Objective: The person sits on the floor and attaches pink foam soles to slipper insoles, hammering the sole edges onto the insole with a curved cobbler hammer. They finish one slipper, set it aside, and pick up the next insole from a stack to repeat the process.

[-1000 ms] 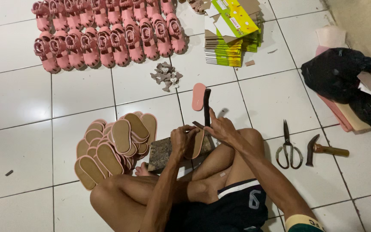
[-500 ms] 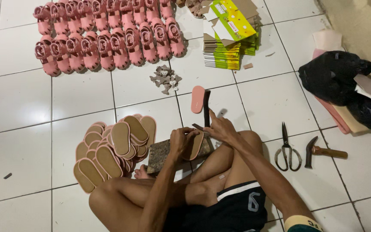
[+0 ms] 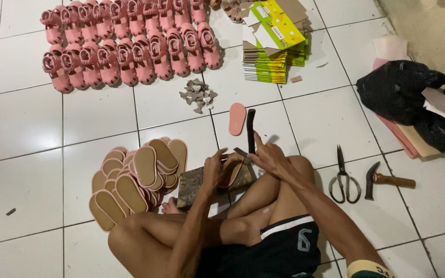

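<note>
Head view: left hand [image 3: 215, 167] and right hand [image 3: 270, 157] both pinch a sole [image 3: 234, 172] lying on a stone block [image 3: 194, 183] between the knees, fingers curled narrow. Stack of soles [image 3: 135, 180] just left; scissors [image 3: 344, 177] and hammer [image 3: 384, 180] lie right; pink sandals [image 3: 130, 46] in rows beyond.

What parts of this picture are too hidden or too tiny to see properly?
Head view only:
- The sole on the stone block: mostly covered by the left hand and right hand.
- What the right hand's fingers grip: too small to tell.
- Top row of pink sandals: cut off by the upper edge.
- Inside the black bag: hidden by the bag itself.
- Small scraps: too tiny to identify.
</note>
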`<state>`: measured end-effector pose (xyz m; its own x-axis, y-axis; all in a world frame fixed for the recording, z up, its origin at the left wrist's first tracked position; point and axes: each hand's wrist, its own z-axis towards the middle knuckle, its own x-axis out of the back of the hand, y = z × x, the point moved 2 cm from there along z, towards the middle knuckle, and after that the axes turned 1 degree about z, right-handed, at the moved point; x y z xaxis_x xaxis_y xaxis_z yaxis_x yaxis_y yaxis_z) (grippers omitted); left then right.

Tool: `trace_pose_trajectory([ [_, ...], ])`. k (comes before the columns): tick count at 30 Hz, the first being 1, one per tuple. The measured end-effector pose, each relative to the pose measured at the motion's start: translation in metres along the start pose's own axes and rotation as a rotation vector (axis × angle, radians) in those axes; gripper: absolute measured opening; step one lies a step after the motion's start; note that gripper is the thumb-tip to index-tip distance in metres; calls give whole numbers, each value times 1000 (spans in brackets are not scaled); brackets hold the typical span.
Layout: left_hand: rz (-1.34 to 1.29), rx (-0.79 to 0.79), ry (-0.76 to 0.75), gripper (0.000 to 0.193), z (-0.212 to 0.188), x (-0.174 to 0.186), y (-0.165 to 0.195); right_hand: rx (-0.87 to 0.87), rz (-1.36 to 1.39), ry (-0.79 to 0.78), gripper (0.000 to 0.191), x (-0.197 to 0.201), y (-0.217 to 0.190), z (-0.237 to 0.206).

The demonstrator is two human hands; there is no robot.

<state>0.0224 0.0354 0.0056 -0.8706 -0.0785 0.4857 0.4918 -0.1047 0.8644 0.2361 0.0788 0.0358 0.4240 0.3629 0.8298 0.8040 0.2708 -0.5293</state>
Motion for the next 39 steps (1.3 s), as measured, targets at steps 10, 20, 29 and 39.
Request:
trace_pose_trajectory([
  [10, 121, 213, -130, 43, -4, 3, 13, 6, -55, 26, 96, 5, -15, 20],
  [20, 44, 293, -30, 39, -5, -4, 4, 31, -101, 30, 92, -8, -13, 7],
  [29, 30, 293, -99, 40, 1, -5, -1, 74, 28, 25, 95, -2, -5, 3],
  [39, 73, 142, -107, 35, 2, 1, 4, 82, -63, -11, 95, 9, -21, 21],
])
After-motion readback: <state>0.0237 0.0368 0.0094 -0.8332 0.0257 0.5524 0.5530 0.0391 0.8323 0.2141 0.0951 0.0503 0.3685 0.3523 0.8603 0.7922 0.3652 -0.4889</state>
